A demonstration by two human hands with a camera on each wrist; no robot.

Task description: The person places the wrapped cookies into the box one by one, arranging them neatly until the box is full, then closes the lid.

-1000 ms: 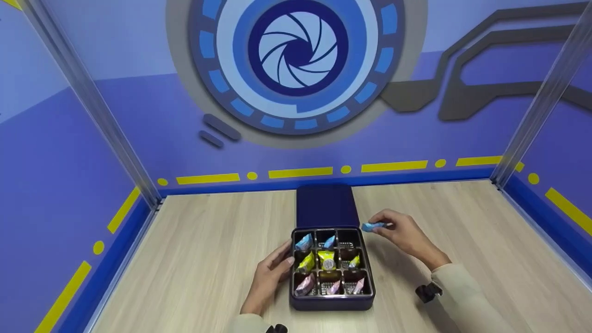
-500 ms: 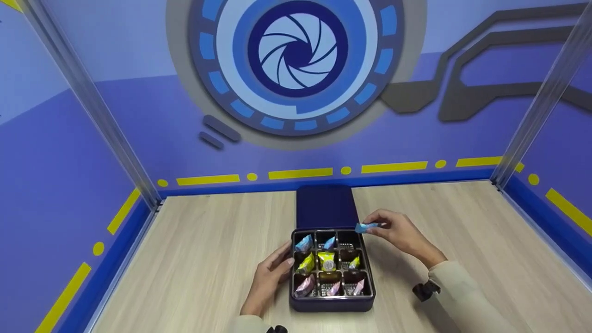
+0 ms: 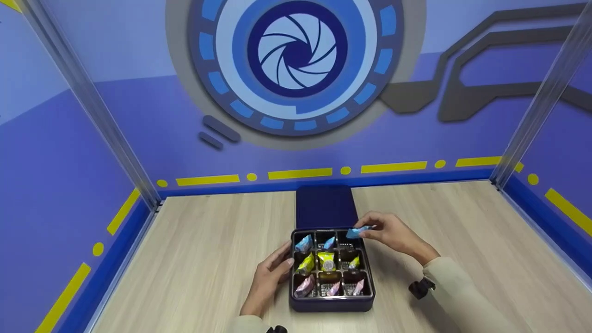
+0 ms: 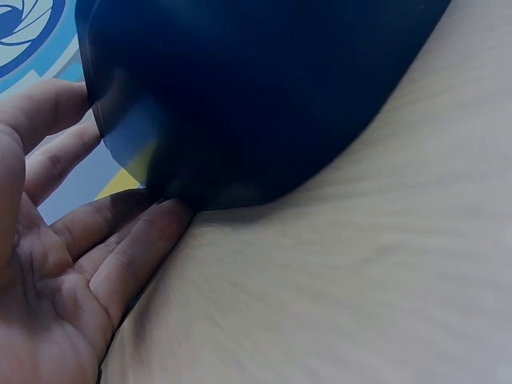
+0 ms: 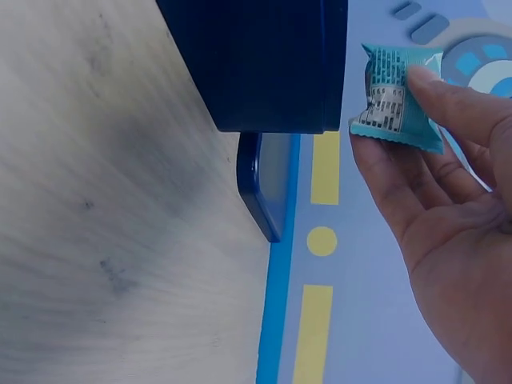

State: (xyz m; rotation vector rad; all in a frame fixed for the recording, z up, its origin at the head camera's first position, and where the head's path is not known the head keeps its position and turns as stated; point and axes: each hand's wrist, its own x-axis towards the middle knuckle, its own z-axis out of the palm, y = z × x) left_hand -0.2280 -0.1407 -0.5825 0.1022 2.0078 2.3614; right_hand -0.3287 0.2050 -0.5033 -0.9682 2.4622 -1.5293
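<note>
My right hand [image 3: 393,233] pinches a small blue wrapped candy [image 3: 354,232] between thumb and fingers, over the back right compartment of a dark blue box [image 3: 331,303]. Close up in the right wrist view, the candy's crimped wrapper [image 5: 386,104] carries printed text. Against the box's left side lies my left hand [image 3: 268,276], fingers extended along the wall and thumb near the rim; the left wrist view has its fingertips [image 4: 172,216] at the box's lower edge. Inside the box, a divided tray holds blue candies at the back, yellow candies [image 3: 327,261] in the middle row and pink candies [image 3: 305,285] in front.
Behind the box lies its dark blue lid [image 3: 325,206], flat on the wooden table [image 3: 208,249]. A printed blue and purple wall [image 3: 138,129] closes off the back, and panels with metal posts [image 3: 532,111] stand at both sides.
My right hand has moved left with the blue candy, from beside the box's back right corner to above the back right compartment. The left hand has stayed in place.
</note>
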